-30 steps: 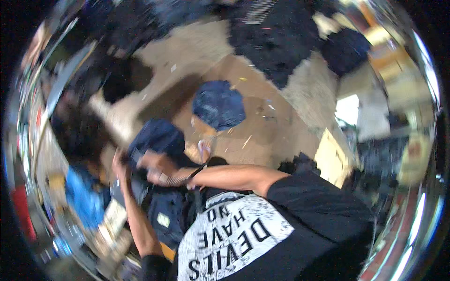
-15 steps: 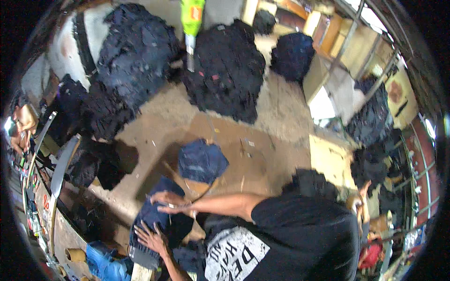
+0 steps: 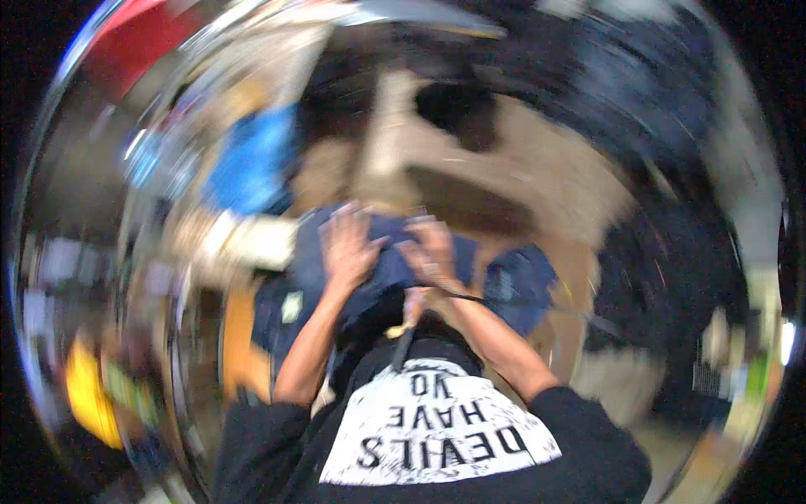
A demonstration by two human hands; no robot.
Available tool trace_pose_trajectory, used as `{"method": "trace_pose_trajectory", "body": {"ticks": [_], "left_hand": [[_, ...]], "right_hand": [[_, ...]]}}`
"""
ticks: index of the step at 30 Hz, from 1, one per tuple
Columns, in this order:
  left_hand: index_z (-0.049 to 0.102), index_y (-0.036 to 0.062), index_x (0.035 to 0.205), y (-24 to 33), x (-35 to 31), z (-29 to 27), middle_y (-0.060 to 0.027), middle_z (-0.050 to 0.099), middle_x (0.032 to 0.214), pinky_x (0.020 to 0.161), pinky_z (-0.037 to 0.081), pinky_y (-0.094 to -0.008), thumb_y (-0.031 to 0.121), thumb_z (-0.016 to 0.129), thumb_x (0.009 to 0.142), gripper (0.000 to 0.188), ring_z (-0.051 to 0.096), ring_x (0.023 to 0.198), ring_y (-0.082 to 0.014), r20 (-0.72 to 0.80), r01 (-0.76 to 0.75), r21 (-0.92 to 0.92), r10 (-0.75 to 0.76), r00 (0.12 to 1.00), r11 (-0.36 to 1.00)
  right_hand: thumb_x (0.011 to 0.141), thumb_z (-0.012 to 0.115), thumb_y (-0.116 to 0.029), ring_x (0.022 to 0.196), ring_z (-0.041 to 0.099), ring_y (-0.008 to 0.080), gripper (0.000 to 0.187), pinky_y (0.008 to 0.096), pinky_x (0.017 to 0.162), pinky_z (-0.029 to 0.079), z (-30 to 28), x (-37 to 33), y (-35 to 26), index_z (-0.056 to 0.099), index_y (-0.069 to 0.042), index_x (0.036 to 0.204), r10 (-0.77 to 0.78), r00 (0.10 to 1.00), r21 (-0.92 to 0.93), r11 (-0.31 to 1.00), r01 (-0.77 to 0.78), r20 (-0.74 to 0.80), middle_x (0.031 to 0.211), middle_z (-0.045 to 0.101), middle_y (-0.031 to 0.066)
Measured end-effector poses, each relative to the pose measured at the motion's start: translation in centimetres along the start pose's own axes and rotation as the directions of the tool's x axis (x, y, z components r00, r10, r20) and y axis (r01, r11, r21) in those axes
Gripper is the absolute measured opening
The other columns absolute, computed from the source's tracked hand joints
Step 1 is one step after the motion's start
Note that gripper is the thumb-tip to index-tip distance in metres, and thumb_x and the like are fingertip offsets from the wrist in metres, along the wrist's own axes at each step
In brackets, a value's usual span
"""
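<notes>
1 L hand (image 3: 351,249) + 1 R hand (image 3: 431,252), both w/ fingers spread, palms down on 1 navy cloth (image 3: 389,225), ctr; hands hide pt of it. 1 navy bundle (image 3: 522,284) just to R, 1 blue cloth (image 3: 250,168) upper L, dark heap (image 3: 672,281) far R, blurred

My left hand (image 3: 349,249) and right hand (image 3: 431,250) are spread on navy cloth (image 3: 384,262); a dark-blue bundle (image 3: 520,287) sits right, bright-blue fabric (image 3: 252,164) blurring upper left!
</notes>
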State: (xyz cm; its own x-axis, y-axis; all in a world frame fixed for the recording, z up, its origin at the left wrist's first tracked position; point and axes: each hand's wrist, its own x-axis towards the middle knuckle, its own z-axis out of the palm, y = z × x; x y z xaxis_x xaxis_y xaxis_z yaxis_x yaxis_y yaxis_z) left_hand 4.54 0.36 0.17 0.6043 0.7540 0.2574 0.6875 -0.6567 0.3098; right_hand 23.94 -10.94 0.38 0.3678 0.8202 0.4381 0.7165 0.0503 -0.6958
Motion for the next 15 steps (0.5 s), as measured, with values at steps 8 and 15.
{"method": "trace_pose_trajectory", "body": {"ticks": [8,15], "left_hand": [[0.058,-0.0015,0.143,-11.6,-9.2,-5.9,-0.0276,0.057,0.147,0.113,0.043,-0.0583,0.008,0.079,0.08,0.067,0.054,0.133,-0.0487,-0.285,0.248,0.023,-0.231,0.93,0.969],[0.047,0.0048,0.154,-32.9,-5.1,-9.9,-0.0313,0.042,0.158,0.117,0.04,-0.0599,0.042,0.082,0.089,0.083,0.042,0.145,-0.0497,-0.328,0.7,-0.041,-0.671,0.664,0.713]], "right_hand": [[0.093,0.082,-0.021,0.131,0.062,0.0417,0.036,0.055,0.122,0.038,2.7,-1.4,-0.4,0.071,-0.005,0.123,0.243,0.966,0.006,0.97,-0.245,0.086,0.131,0.073,0.0188],[0.096,0.08,-0.016,0.124,0.068,0.0365,0.036,0.044,0.109,0.05,3.2,-1.8,-0.9,0.068,0.0,0.125,0.258,0.965,0.019,0.966,-0.259,0.049,0.13,0.072,0.0212]]}}
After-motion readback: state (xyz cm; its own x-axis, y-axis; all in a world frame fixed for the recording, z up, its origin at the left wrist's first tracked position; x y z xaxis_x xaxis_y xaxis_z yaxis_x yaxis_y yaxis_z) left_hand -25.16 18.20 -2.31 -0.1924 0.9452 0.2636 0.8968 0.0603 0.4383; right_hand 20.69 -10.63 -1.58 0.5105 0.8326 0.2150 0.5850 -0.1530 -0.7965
